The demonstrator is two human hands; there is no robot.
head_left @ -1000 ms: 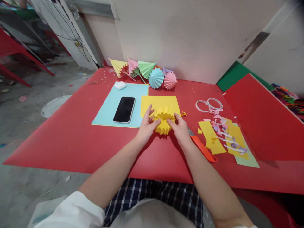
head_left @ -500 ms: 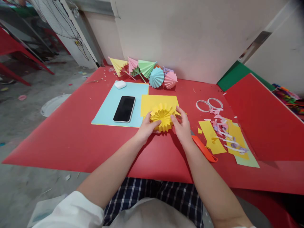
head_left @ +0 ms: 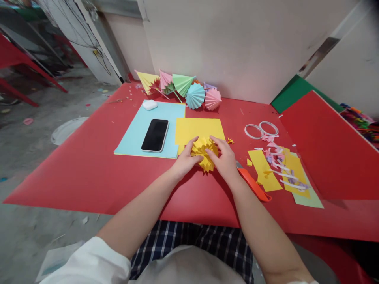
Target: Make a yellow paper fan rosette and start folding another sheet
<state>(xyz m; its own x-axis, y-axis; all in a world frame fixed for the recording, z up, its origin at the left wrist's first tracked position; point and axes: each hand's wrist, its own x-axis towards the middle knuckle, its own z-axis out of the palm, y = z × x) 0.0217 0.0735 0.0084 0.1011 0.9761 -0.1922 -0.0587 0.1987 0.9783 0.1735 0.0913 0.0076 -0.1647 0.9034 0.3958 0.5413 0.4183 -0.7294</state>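
Observation:
Between my hands is a round yellow pleated paper rosette (head_left: 206, 163), its folds squeezed inward and its edge zigzagged. My left hand (head_left: 187, 159) grips its left side, thumb on the front and fingers behind. On the other side my right hand (head_left: 223, 157) holds the rosette with thumb and fingers on its pleats. Just behind it lies a sheet of yellow paper (head_left: 199, 128), partly covered by the rosette and hands. An orange utility knife (head_left: 254, 184) rests by my right wrist, its tip end partly hidden by the arm.
On the red tabletop (head_left: 97, 169), a phone (head_left: 155, 135) and white case (head_left: 150, 105) sit on blue paper (head_left: 174, 114). Small paper umbrellas (head_left: 195, 96) line the wall. To the right are tape rings (head_left: 268, 128), yellow strips (head_left: 265, 171), paper shreds and a leaning red board (head_left: 334, 154).
The rosette, flatter and more spread before, is now squeezed and bunched, and sits slightly nearer me. My right hand has moved left and closed in over its pleats.

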